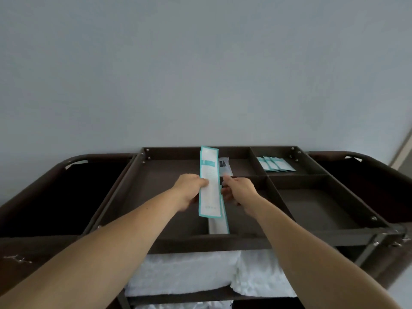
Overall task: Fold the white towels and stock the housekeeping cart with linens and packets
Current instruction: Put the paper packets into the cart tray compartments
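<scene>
My left hand (pixel 189 189) pinches a long white packet with a teal border (pixel 209 175) upright over the big left compartment of the dark brown cart tray (pixel 223 241). A second long teal-edged packet (pixel 219 226) lies beneath it in that compartment. My right hand (pixel 238 190) is just right of the packet; its curled fingers touch the packets' right edge, and what it grips is hidden. A small white sachet with a dark print (pixel 224 166) stands behind the hands. Folded white towels (pixel 182 273) fill the shelf under the tray.
Several small teal-edged sachets (pixel 276 163) lie in the back right compartment. The front right compartment (pixel 312 208) holds nothing. Dark fabric bags hang at the cart's left end (pixel 55 197) and right end (pixel 367 186). A grey wall rises directly behind the cart.
</scene>
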Action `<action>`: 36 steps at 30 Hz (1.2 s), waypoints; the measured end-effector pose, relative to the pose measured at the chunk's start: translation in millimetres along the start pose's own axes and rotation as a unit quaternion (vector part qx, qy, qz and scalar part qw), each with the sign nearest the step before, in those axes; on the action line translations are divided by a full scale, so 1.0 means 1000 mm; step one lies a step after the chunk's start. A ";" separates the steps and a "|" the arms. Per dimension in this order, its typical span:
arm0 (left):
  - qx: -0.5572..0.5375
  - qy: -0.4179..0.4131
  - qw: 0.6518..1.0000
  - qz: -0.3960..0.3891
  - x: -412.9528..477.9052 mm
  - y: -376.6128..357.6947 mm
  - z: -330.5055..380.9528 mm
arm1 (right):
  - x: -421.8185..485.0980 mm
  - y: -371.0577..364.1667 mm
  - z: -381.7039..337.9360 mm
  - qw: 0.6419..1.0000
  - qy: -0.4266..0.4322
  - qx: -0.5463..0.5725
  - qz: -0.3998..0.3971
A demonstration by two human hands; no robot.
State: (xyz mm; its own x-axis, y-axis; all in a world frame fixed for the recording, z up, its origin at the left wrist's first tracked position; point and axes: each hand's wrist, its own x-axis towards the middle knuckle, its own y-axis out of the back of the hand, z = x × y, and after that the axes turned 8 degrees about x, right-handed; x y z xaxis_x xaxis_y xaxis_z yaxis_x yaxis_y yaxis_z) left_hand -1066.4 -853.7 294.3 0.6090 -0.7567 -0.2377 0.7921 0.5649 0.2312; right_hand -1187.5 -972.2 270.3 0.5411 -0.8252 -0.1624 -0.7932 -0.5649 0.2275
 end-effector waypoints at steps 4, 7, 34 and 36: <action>0.006 -0.015 0.999 -0.033 0.002 -0.015 0.002 | -0.012 0.015 -0.018 0.997 0.022 0.033 -0.072; 0.060 -0.020 0.998 -0.014 0.002 -0.020 0.003 | -0.009 0.023 -0.016 0.998 0.023 0.019 -0.049; 0.105 -0.024 0.985 0.134 -0.022 0.017 -0.003 | 0.010 0.023 0.043 0.942 -0.105 -0.318 -0.016; 0.111 -0.024 0.984 0.135 -0.024 0.015 -0.002 | 0.008 0.025 0.043 0.938 -0.096 -0.333 -0.006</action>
State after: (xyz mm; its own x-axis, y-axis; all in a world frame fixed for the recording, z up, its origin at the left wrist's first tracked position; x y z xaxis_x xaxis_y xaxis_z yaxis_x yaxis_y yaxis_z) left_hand -1068.8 -826.3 302.0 0.7894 -0.6065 -0.0947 0.5696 0.6662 0.4813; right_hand -1214.8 -992.7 233.9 0.4368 -0.8391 -0.3241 -0.4023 -0.5045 0.7640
